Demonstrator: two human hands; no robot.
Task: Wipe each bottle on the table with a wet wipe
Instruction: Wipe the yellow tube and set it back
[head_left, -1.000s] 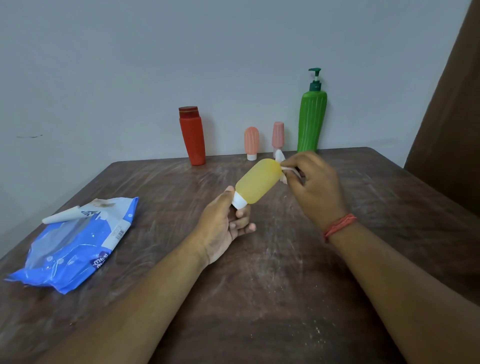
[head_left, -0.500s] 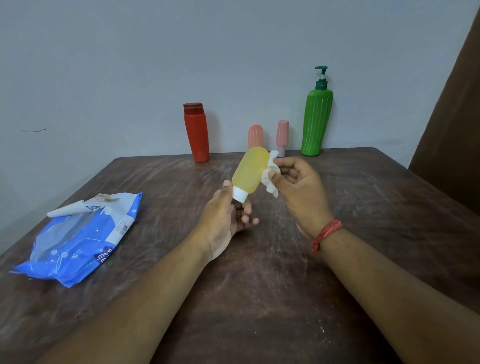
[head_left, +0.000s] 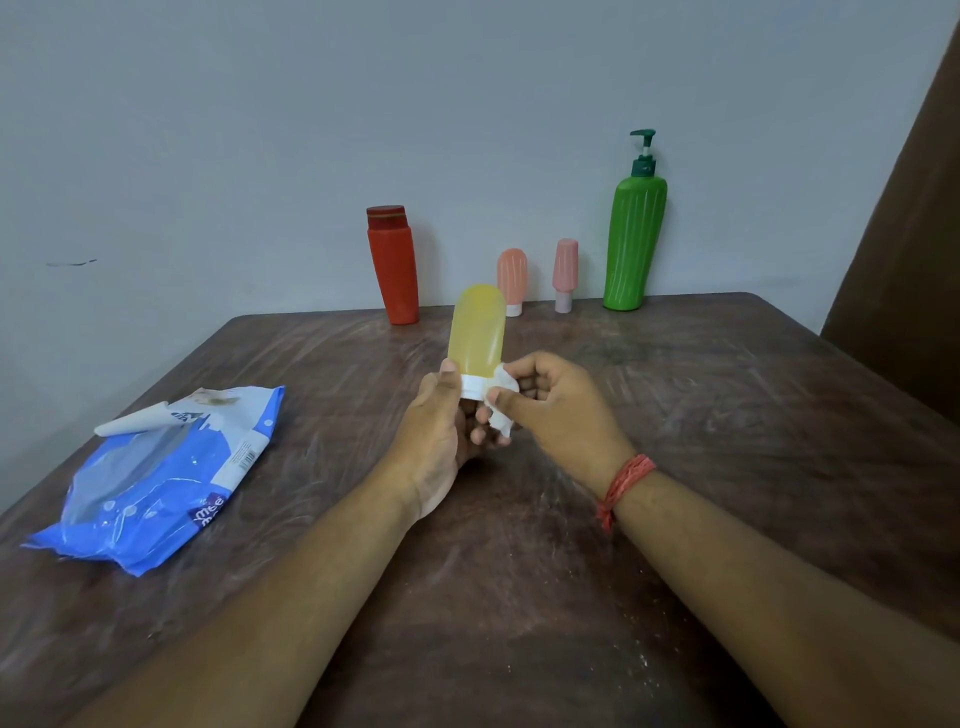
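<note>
A yellow bottle (head_left: 477, 330) with a white cap stands nearly upright, cap down, above the middle of the table. My left hand (head_left: 441, 431) grips it at the cap. My right hand (head_left: 556, 410) pinches a crumpled white wet wipe (head_left: 501, 397) against the cap on the bottle's right side. Along the back wall stand a red bottle (head_left: 394, 267), two small pink bottles (head_left: 512, 278) (head_left: 564, 273) and a tall green pump bottle (head_left: 634, 239).
A blue wet wipe pack (head_left: 161, 473) lies at the table's left with its flap lifted. The dark wooden table (head_left: 727, 395) ends at a grey wall behind the bottles. A brown panel (head_left: 904, 260) stands at the right.
The yellow bottle has swung from a rightward tilt to nearly upright. My right hand with the wipe has slid down from the bottle's far end to its cap.
</note>
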